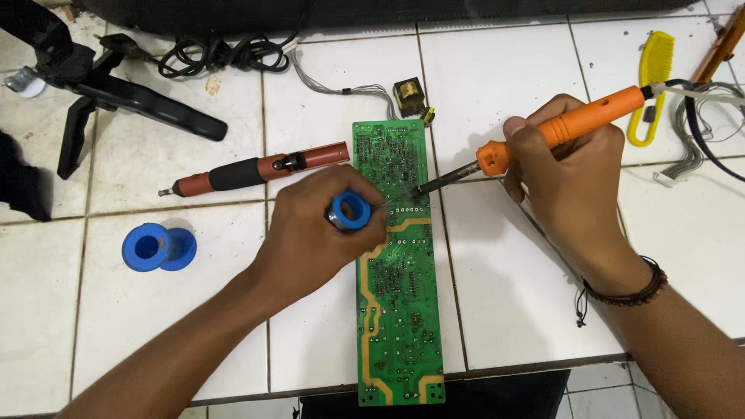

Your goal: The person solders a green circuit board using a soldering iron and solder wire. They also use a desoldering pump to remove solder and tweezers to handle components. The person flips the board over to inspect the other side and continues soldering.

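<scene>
A long green circuit board (400, 310) lies solder side up on the white tiled surface, reaching past its near edge. My left hand (310, 233) rests on the board's left side and grips a blue solder spool (351, 211), with thin solder wire leading toward the board's middle. My right hand (563, 178) holds an orange-handled soldering iron (574, 122). Its dark tip (423, 188) touches the board next to the solder wire, just right of the spool.
A red and black desoldering pump (256, 171) lies left of the board. A second blue spool (159, 247) sits further left. A black stand (116, 97), black cable (221, 53), small transformer (409, 95), yellow comb (653, 81) and grey wires (698, 132) lie around the back.
</scene>
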